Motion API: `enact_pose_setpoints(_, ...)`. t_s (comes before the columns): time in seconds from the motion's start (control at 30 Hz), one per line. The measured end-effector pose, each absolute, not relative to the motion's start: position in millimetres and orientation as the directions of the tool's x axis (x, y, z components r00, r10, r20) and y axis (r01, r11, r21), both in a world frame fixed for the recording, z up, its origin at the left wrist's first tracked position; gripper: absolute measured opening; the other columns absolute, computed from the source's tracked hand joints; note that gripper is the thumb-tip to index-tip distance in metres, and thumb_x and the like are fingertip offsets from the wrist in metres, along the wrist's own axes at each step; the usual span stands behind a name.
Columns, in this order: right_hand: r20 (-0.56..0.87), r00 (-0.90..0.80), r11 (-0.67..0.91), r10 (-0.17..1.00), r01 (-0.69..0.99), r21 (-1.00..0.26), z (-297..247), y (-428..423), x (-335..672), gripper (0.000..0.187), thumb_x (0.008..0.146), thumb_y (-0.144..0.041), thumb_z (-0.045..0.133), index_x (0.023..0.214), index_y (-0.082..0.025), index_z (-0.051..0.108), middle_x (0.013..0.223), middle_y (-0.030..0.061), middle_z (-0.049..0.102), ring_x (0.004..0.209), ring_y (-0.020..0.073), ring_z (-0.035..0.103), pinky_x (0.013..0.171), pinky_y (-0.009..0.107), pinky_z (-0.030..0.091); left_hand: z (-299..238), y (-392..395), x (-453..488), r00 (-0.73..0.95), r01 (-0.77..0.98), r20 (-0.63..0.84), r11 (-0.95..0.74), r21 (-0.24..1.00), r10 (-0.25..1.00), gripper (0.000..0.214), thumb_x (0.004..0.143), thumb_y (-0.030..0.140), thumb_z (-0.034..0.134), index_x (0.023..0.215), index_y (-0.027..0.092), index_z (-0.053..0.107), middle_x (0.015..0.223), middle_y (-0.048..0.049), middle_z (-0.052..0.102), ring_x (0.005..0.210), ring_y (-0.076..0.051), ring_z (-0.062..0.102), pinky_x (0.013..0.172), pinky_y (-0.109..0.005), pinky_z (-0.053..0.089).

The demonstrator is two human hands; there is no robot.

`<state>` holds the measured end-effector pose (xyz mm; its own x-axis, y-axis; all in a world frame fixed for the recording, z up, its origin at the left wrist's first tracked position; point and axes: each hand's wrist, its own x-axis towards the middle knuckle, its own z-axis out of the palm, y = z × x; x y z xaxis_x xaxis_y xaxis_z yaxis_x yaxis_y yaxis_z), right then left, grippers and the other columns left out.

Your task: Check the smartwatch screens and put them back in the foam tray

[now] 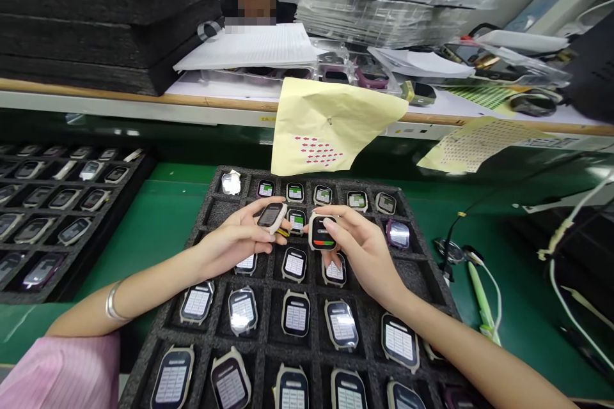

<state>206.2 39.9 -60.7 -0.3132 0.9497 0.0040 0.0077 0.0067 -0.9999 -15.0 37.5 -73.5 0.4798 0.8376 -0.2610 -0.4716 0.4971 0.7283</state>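
My left hand (244, 227) is closed around a smartwatch body (272, 217) with a pale case and a dark screen. In my right hand (362, 243) is another pale smartwatch (322, 232), its screen lit with a red and a green bar; my thumb lies on the glass. Both hands hover over a black foam tray (268, 297) whose compartments hold several strapless watches. Many of those show white grid screens, such as the watch (295, 313) below my hands. A few at the far side show green on their screens.
Another foam tray (48, 204) of watches lies at left on the green table (180, 195). Black foam blocks (96, 19) and stacked clear plastic trays (369, 19) stand on the shelf. Yellow paper (330, 131) hangs from its edge. Cables and a green pen-like tool (481, 300) lie right.
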Motion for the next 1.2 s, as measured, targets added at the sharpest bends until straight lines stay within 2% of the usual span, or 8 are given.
enact_pose_setpoints(0.13, 0.009, -0.338, 0.01, 0.941, 0.001, -1.0, -63, 41, 208, 0.022, 0.091, -0.037, 0.06, 0.107, -0.021, 0.06, 0.078, 0.0019, 0.063, 0.046, 0.0112, 0.057, 0.038, 0.021, 0.043, -72, 36, -17, 0.508, -0.529, -0.201, 0.488, 0.695, 0.838, 0.068, 0.062, -0.001, 0.058, 0.126, 0.021, 0.046, 0.104, -0.0084, 0.068, 0.105, -0.026, 0.064, 0.09, -0.034, 0.047)
enact_pose_setpoints(0.2, 0.009, -0.343, 0.014, 0.939, 0.012, -1.0, -64, 43, 210, 0.022, 0.092, -0.037, 0.059, 0.108, -0.021, 0.06, 0.079, 0.0024, 0.063, 0.045, 0.0112, 0.057, 0.038, 0.021, 0.044, -70, 35, -17, 0.503, -0.551, -0.177, 0.472, 0.688, 0.846, 0.061, 0.065, 0.002, 0.055, 0.122, 0.02, 0.044, 0.112, -0.0118, 0.067, 0.109, -0.029, 0.062, 0.094, -0.042, 0.045)
enact_pose_setpoints(0.43, -0.006, -0.346, 0.012, 0.938, 0.052, -0.999, -66, 44, 211, 0.025, 0.091, -0.039, 0.06, 0.108, -0.02, 0.061, 0.076, 0.0029, 0.064, 0.045, 0.0129, 0.057, 0.038, 0.023, 0.047, -66, 30, -9, 0.361, -0.454, -0.166, 0.328, 0.828, 0.918, 0.023, 0.088, 0.018, 0.053, 0.107, 0.02, 0.041, 0.101, -0.0114, 0.07, 0.09, -0.026, 0.07, 0.08, -0.038, 0.052)
enact_pose_setpoints(0.67, -0.019, -0.351, -0.011, 0.936, 0.024, -1.0, -64, 42, 208, 0.023, 0.091, -0.038, 0.06, 0.107, -0.021, 0.061, 0.091, 0.0068, 0.069, 0.045, 0.0119, 0.057, 0.038, 0.023, 0.046, -68, 32, -10, 0.337, -0.391, -0.126, 0.26, 0.883, 0.933, 0.025, 0.088, 0.035, 0.059, 0.1, 0.021, 0.041, 0.083, -0.004, 0.069, 0.064, -0.018, 0.069, 0.05, -0.022, 0.049)
enact_pose_setpoints(0.73, -0.014, -0.355, -0.009, 0.935, 0.016, -1.0, -65, 43, 209, 0.024, 0.091, -0.039, 0.06, 0.108, -0.021, 0.061, 0.09, 0.0071, 0.069, 0.046, 0.0127, 0.057, 0.038, 0.023, 0.046, -68, 31, -11, 0.317, -0.41, -0.133, 0.262, 0.874, 0.939, 0.025, 0.087, 0.033, 0.06, 0.1, 0.021, 0.041, 0.089, -0.0062, 0.07, 0.068, -0.019, 0.07, 0.053, -0.023, 0.051)
enact_pose_setpoints(0.93, -0.004, -0.364, 0.006, 0.931, 0.027, -1.0, -67, 44, 212, 0.033, 0.093, -0.037, 0.058, 0.122, -0.022, 0.058, 0.075, 0.0042, 0.067, 0.051, 0.0167, 0.062, 0.04, 0.024, 0.046, -66, 27, -10, 0.354, -0.524, -0.103, 0.289, 0.801, 0.929, 0.025, 0.082, 0.014, 0.054, 0.104, 0.019, 0.043, 0.108, -0.0108, 0.067, 0.091, -0.025, 0.069, 0.086, -0.041, 0.052)
enact_pose_setpoints(1.07, -0.013, -0.352, -0.007, 0.936, 0.02, -1.0, -64, 43, 211, 0.032, 0.09, -0.032, 0.061, 0.121, -0.022, 0.06, 0.083, 0.0058, 0.068, 0.056, 0.0177, 0.064, 0.04, 0.024, 0.047, -67, 25, -7, 0.364, -0.503, -0.114, 0.298, 0.811, 0.924, 0.034, 0.083, 0.011, 0.052, 0.114, 0.02, 0.043, 0.101, -0.0096, 0.068, 0.089, -0.024, 0.069, 0.083, -0.04, 0.052)
enact_pose_setpoints(1.2, -0.003, -0.352, 0.005, 0.936, 0.023, -1.0, -62, 40, 209, 0.03, 0.09, -0.033, 0.062, 0.118, -0.022, 0.062, 0.085, 0.0057, 0.068, 0.056, 0.0172, 0.064, 0.04, 0.024, 0.048, -71, 25, -6, 0.378, -0.453, -0.092, 0.271, 0.849, 0.921, 0.029, 0.089, 0.022, 0.055, 0.117, 0.019, 0.049, 0.098, -0.0088, 0.066, 0.083, -0.021, 0.068, 0.074, -0.035, 0.054)
